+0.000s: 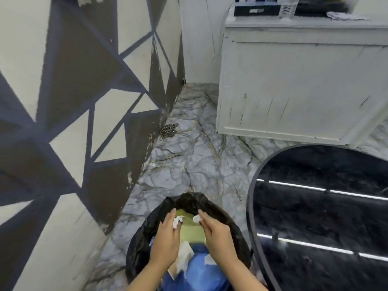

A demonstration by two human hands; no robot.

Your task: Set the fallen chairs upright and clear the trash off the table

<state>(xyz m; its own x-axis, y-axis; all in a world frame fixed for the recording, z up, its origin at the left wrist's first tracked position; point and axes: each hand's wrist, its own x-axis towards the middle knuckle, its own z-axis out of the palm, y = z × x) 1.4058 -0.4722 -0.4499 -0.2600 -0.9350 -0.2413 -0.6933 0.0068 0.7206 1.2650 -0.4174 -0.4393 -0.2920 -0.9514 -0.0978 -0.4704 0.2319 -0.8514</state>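
Both my hands are over a bin lined with a black bag (pixel 220 215), at the bottom centre of the head view. My left hand (pixel 167 236) has straight fingers, with a crumpled white tissue (pixel 177 221) at its fingertips. My right hand (pixel 216 236) pinches a small white paper ball (pixel 196 218) between thumb and fingers. Inside the bin lie yellow-green paper (pixel 192 229), white tissue (pixel 184 259) and a blue bag (pixel 201 274). The round black glossy table (pixel 325 217) stands just right of the bin. No chair is in view.
A wall with a dark geometric pattern (pixel 73 101) runs close along the left. A white cabinet (pixel 294 80) stands at the back right with boxes and a bottle on top. A small chain (pixel 169 131) lies on the marble floor (pixel 189 160) by the wall.
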